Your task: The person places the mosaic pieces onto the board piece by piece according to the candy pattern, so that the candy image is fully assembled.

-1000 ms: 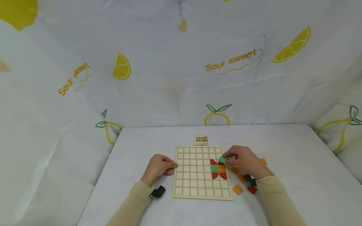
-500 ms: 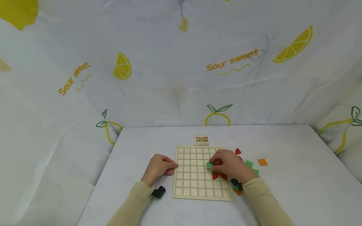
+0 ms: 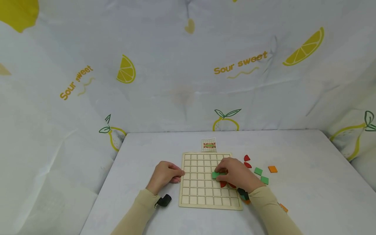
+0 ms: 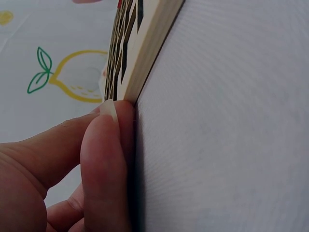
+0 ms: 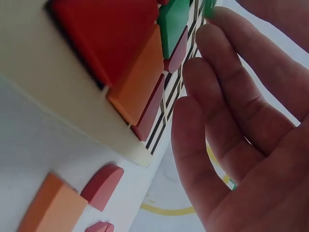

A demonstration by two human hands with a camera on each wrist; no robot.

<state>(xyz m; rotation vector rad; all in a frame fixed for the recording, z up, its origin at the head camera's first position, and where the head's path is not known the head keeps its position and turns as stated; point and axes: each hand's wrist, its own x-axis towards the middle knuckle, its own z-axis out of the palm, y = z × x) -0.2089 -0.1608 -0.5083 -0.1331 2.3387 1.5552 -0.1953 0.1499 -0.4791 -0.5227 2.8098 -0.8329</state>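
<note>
A pale wooden grid board (image 3: pixel 196 189) lies flat on the table. My left hand (image 3: pixel 166 172) holds its left edge, thumb and forefinger at the rim; the left wrist view shows the thumb (image 4: pixel 104 150) up against it. Over the right half of the board, my right hand (image 3: pixel 236 173) pinches a green square tile (image 3: pixel 215 175) between thumb and forefinger, at a grid cell. Beneath that hand, red quarter-round tiles (image 3: pixel 223 184) sit in the grid. The right wrist view shows an orange tile (image 5: pixel 137 79) and another green tile (image 5: pixel 175 24) set among them, partly hidden in the head view.
A small pattern card (image 3: pixel 209 145) stands behind the board. To the right lie loose red pieces (image 3: pixel 247 164), green squares (image 3: pixel 258 171) and orange squares (image 3: pixel 273 169). A lemon-print cloth (image 3: pixel 176 81) hangs along the table's back edge.
My right hand has moved left from the board's right edge with the green tile, then slightly toward me, down to a grid cell. The left hand has stayed at the left edge.
</note>
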